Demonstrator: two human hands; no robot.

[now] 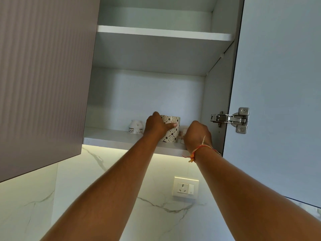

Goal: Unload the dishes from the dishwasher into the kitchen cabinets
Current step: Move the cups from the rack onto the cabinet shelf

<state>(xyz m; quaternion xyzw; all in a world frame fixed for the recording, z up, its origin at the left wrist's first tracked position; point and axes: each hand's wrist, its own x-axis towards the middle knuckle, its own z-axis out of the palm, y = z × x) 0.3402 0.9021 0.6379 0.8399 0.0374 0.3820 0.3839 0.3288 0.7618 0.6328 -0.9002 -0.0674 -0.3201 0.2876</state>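
Left hand (155,126) grips a patterned mug (171,135) on the shelf (112,139) — right hand (197,134) curls round, seemingly, a small glass (182,132).

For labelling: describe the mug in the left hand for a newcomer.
Open grey wall cabinet, bottom shelf. The cream mug with black geometric print is mid-shelf, in the left hand's grip. It is taller than the small white floral cup left of it.

Reaches up with both bare arms almost straight, grips the cup (172,134) with the left hand (155,126), thumb laid across its side, and curls the right hand (197,135) just beside it, fingers hidden, a coloured thread (199,149) tied round the wrist.
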